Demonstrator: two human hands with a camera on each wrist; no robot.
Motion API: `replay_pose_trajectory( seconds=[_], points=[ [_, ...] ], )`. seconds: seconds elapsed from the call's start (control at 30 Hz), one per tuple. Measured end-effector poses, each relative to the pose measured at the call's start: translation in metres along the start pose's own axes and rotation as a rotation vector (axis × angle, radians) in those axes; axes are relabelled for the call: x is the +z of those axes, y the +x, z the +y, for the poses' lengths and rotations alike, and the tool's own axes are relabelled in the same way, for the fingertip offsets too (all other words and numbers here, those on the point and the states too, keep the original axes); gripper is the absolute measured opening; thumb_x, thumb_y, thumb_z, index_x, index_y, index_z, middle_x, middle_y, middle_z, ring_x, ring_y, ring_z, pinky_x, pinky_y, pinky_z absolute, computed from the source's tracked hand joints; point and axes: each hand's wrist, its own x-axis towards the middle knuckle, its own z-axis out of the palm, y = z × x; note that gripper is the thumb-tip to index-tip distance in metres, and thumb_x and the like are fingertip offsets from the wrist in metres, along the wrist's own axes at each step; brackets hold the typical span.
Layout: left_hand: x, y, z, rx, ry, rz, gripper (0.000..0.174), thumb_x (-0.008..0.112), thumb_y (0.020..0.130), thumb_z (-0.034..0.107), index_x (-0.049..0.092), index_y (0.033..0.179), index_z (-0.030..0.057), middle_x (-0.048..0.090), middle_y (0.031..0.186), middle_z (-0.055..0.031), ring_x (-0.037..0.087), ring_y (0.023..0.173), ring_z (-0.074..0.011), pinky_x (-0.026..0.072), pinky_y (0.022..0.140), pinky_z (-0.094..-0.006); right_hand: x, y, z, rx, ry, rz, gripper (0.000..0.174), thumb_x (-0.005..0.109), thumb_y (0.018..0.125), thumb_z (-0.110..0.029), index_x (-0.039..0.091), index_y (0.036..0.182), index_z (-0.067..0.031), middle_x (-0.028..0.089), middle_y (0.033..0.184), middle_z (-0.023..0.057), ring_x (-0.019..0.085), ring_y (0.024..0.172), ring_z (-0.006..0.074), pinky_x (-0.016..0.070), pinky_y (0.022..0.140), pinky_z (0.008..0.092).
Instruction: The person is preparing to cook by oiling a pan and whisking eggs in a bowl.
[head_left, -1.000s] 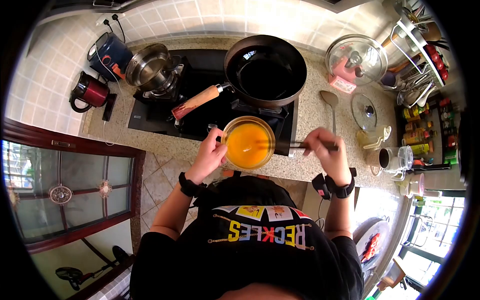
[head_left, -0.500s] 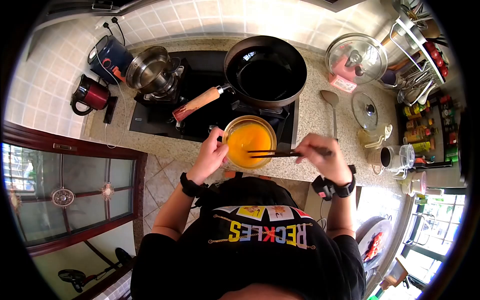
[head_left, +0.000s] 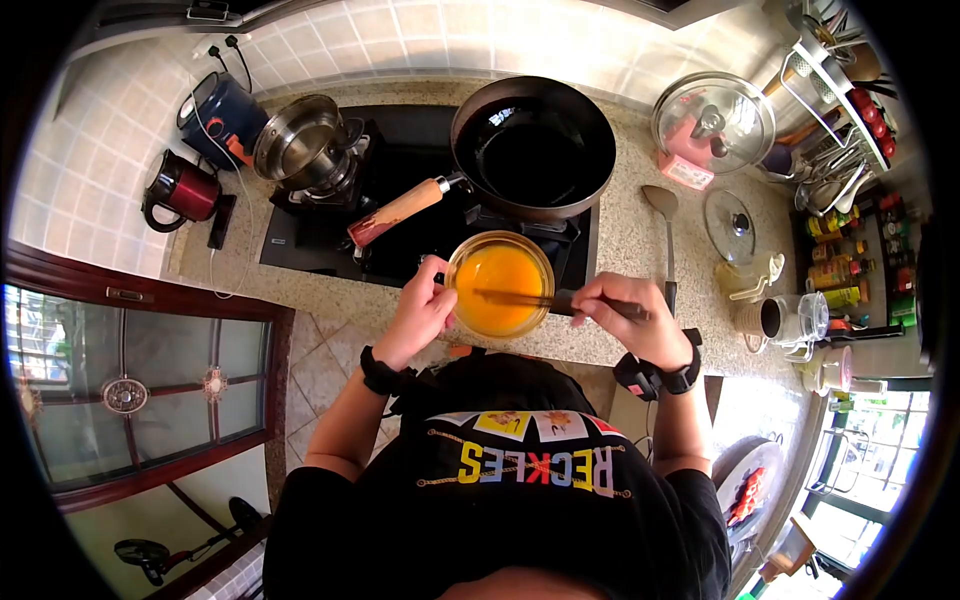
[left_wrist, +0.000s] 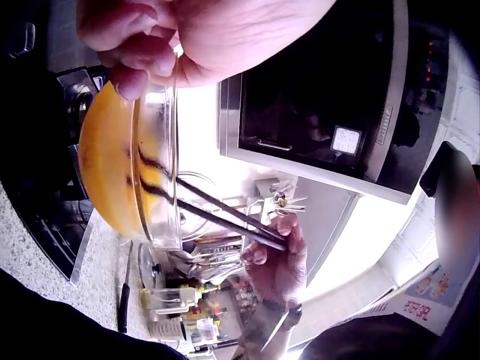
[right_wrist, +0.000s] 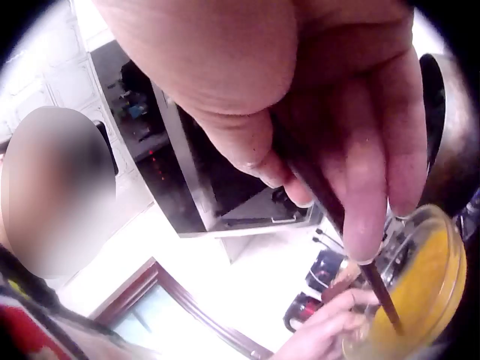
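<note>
A clear glass bowl of orange-yellow liquid is held up by the left hand, whose thumb and fingers pinch its left rim. The right hand grips a pair of dark chopsticks from the right, their tips in the liquid. In the left wrist view the chopsticks slant down into the bowl, side by side and slightly apart. The right wrist view shows fingers of the right hand curled along the chopsticks, tips inside the bowl.
Behind the bowl a black wok with a wooden handle sits on the stove. A steel pot stands at the left burner. A spatula, glass lids and cups lie or stand on the right counter.
The chopsticks have swept through the liquid, their tips now further left than half a second ago. The right hand has shifted slightly; the left hand and bowl have barely moved.
</note>
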Motion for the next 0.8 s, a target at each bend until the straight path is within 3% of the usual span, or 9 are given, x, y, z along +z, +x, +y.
replay_pose_trajectory(
  seconds=[0.07, 0.13, 0.2, 0.27, 0.33, 0.47, 0.6, 0.73, 0.8],
  points=[
    [0.0, 0.0, 0.0, 0.006, 0.003, 0.024, 0.02, 0.049, 0.089, 0.002, 0.043, 0.107, 0.0082, 0.055, 0.065, -0.0024, 0.055, 0.051, -0.008, 0.0396, 0.042, -0.0222, -0.015, -0.005, -0.003, 0.088, -0.005, 0.048, 0.009, 0.057, 0.09, 0.001, 0.062, 0.088, 0.0074, 0.062, 0.078, 0.0081, 0.065, 0.07, 0.0143, 0.0501, 0.065, 0.0242],
    [0.0, 0.0, 0.0, -0.005, -0.007, 0.009, 0.02, 0.049, 0.089, 0.002, 0.043, 0.107, 0.0082, 0.055, 0.065, -0.0025, 0.055, 0.051, -0.008, 0.0398, 0.042, -0.0221, -0.02, 0.0, -0.004, 0.149, -0.059, 0.288, 0.011, 0.057, 0.091, -0.001, 0.062, 0.085, 0.0066, 0.063, 0.078, 0.0075, 0.064, 0.07, 0.0118, 0.0492, 0.064, 0.0234],
    [0.0, 0.002, 0.005, -0.006, -0.014, 0.0, 0.02, 0.049, 0.089, 0.002, 0.043, 0.107, 0.0081, 0.055, 0.065, -0.0025, 0.055, 0.052, -0.008, 0.04, 0.042, -0.022, -0.009, 0.004, 0.001, 0.067, -0.045, 0.281, 0.01, 0.058, 0.091, -0.002, 0.062, 0.087, 0.0053, 0.063, 0.078, 0.0063, 0.063, 0.073, 0.0109, 0.0485, 0.066, 0.0233],
    [0.001, -0.001, 0.013, -0.009, -0.01, -0.006, 0.02, 0.049, 0.089, 0.002, 0.043, 0.107, 0.008, 0.055, 0.065, -0.0023, 0.055, 0.052, -0.0079, 0.0398, 0.042, -0.0219, -0.002, 0.004, -0.005, 0.018, -0.046, 0.053, 0.009, 0.059, 0.091, -0.002, 0.063, 0.091, 0.006, 0.063, 0.079, 0.0068, 0.064, 0.073, 0.0121, 0.049, 0.067, 0.0236],
    [-0.001, 0.002, 0.006, 0.007, -0.015, 0.003, 0.02, 0.049, 0.089, 0.002, 0.043, 0.107, 0.008, 0.055, 0.065, -0.0025, 0.055, 0.052, -0.0078, 0.0395, 0.042, -0.022, -0.011, -0.002, -0.012, 0.064, -0.017, 0.015, 0.01, 0.057, 0.091, -0.001, 0.063, 0.09, 0.0077, 0.064, 0.081, 0.0083, 0.065, 0.072, 0.0134, 0.0504, 0.066, 0.0243],
    [-0.003, 0.001, 0.007, 0.016, 0.003, -0.004, 0.02, 0.049, 0.089, 0.002, 0.043, 0.107, 0.0079, 0.055, 0.064, -0.0026, 0.054, 0.051, -0.0078, 0.0391, 0.042, -0.0222, -0.016, 0.003, -0.006, 0.12, -0.025, 0.372, 0.012, 0.056, 0.091, -0.002, 0.061, 0.088, 0.0085, 0.064, 0.083, 0.0093, 0.065, 0.072, 0.0149, 0.051, 0.066, 0.0249],
    [-0.002, 0.001, 0.011, 0.017, 0.018, 0.002, 0.021, 0.049, 0.088, 0.002, 0.044, 0.107, 0.008, 0.054, 0.064, -0.0027, 0.054, 0.051, -0.008, 0.0389, 0.041, -0.0223, -0.002, 0.001, -0.008, 0.023, -0.011, 0.021, 0.009, 0.058, 0.091, -0.001, 0.062, 0.093, 0.0074, 0.063, 0.084, 0.0082, 0.065, 0.071, 0.015, 0.0507, 0.067, 0.0242],
    [0.0, 0.0, 0.002, 0.055, 0.022, 0.017, 0.019, 0.049, 0.088, 0.001, 0.044, 0.105, 0.0075, 0.054, 0.062, -0.0026, 0.053, 0.049, -0.0084, 0.0387, 0.041, -0.0229, -0.02, 0.003, -0.004, 0.136, 0.007, 0.311, 0.014, 0.057, 0.094, -0.006, 0.062, 0.091, 0.0072, 0.063, 0.082, 0.0086, 0.065, 0.074, 0.0142, 0.0512, 0.068, 0.0244],
    [0.0, 0.001, 0.004, 0.059, 0.011, 0.016, 0.018, 0.049, 0.088, 0.001, 0.044, 0.105, 0.0072, 0.054, 0.062, -0.0026, 0.053, 0.048, -0.0085, 0.0386, 0.041, -0.0231, -0.008, 0.007, -0.003, 0.066, -0.039, 0.235, 0.013, 0.058, 0.093, -0.006, 0.063, 0.095, 0.0058, 0.064, 0.086, 0.008, 0.065, 0.075, 0.0141, 0.0511, 0.068, 0.0245]
  ],
)
